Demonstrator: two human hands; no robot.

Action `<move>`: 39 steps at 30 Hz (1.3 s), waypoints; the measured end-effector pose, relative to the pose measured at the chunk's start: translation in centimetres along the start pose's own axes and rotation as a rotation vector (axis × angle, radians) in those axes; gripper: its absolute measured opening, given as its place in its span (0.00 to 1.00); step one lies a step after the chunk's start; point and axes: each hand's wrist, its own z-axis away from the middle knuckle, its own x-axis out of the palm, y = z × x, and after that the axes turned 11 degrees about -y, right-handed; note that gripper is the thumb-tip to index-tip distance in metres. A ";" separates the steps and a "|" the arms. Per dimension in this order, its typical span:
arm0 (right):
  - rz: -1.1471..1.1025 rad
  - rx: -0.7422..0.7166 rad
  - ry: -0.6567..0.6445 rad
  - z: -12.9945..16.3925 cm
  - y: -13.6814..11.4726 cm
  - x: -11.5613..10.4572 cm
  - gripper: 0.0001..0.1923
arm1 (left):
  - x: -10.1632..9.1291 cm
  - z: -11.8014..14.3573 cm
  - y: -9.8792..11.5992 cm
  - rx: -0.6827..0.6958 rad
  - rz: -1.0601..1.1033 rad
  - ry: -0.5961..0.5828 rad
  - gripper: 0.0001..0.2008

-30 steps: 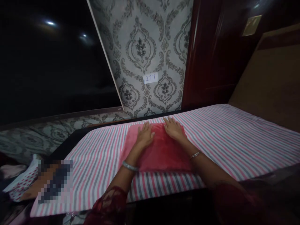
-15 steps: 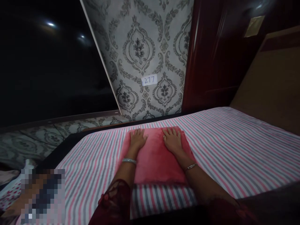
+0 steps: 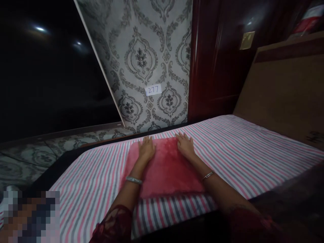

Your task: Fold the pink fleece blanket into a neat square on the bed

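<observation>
A folded red plush blanket (image 3: 164,172) lies flat on a striped pink, grey and white cloth (image 3: 240,152). My left hand (image 3: 146,148) rests on the blanket's far left part, palm down with the fingers stretched toward the wall. Across from it, my right hand (image 3: 185,145) lies at the far right corner, its fingers spread and reaching to the far edge. Neither hand grips the fabric. Bracelets circle both wrists.
A large dark television (image 3: 55,74) fills the left side. Behind the cloth stands a patterned wall with a paper label (image 3: 153,89) reading 277. A cardboard box (image 3: 280,91) stands at the right by a dark red wooden panel (image 3: 215,67). A pixelated patch covers the lower left.
The view has shifted to the right, so things appear further left. My right hand has slid to the blanket's far edge; my left hand stays flat on it, close to that edge.
</observation>
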 end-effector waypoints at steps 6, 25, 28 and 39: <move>0.059 -0.001 -0.041 1.3 2.0 2.3 0.29 | 3.8 0.4 7.9 0.356 -0.046 -0.123 0.29; -0.009 -0.001 -0.056 1.9 2.1 2.8 0.30 | -0.2 4.4 -9.6 -0.287 0.054 -0.024 0.29; 0.013 0.001 -0.083 2.2 1.8 1.6 0.30 | -0.6 6.3 -5.2 -0.171 -0.040 0.046 0.29; 0.098 -0.124 -0.084 10.3 0.8 3.5 0.29 | 7.4 12.5 8.3 0.277 -0.062 -0.045 0.30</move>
